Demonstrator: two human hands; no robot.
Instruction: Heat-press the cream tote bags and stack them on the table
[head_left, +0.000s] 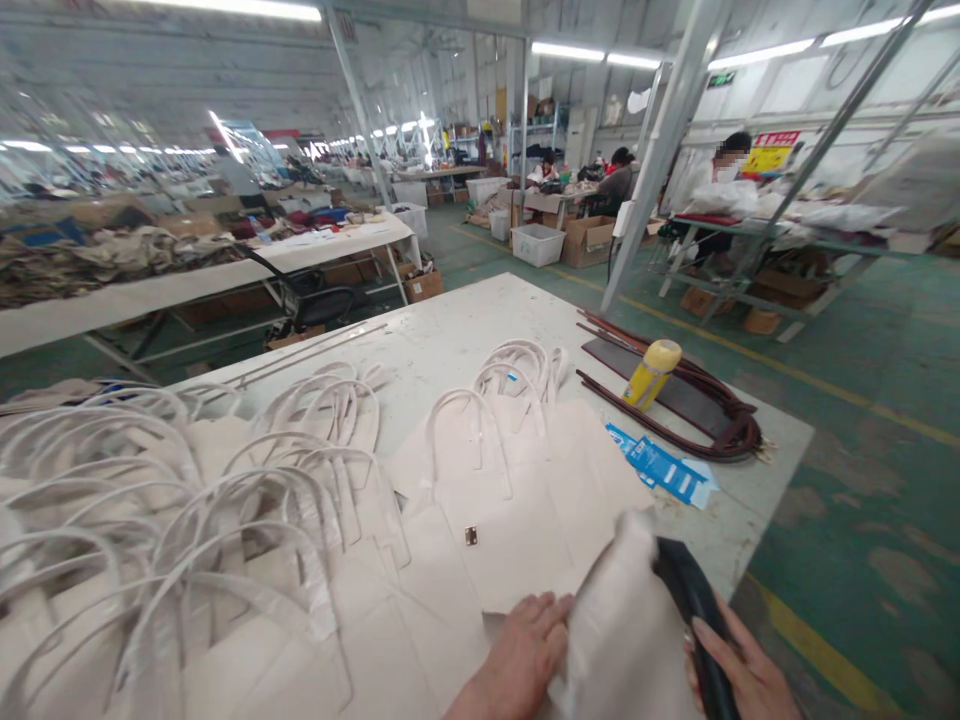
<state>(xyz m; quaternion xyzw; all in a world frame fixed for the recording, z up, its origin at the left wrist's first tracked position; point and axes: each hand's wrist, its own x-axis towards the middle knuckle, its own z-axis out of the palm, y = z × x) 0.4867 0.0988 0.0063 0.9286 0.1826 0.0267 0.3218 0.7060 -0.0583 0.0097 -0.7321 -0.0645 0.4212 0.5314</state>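
Note:
Near the bottom edge, my left hand (pixel 523 645) lies on a cream bag (pixel 517 500), fingers stretched forward and close together. Its fingertips are beside a raised, motion-blurred cream piece (pixel 619 630). My right hand (pixel 742 660) is wrapped round a black curved handle (pixel 694 610). The handle lies against the right side of the blurred cream piece; I cannot tell whether the two are joined. The bag has looped straps and a small metal fitting (pixel 471 536) on its front. Many similar bags with upright handles (pixel 247 510) lie overlapping to the left.
On the white table's (pixel 480 310) right side are a yellow bottle (pixel 651 375), dark brown cords (pixel 739 432), a dark flat panel (pixel 675 385) and blue-and-white packets (pixel 667 468). Beyond stand a black chair (pixel 311 295), a metal post (pixel 652 170) and other worktables with people.

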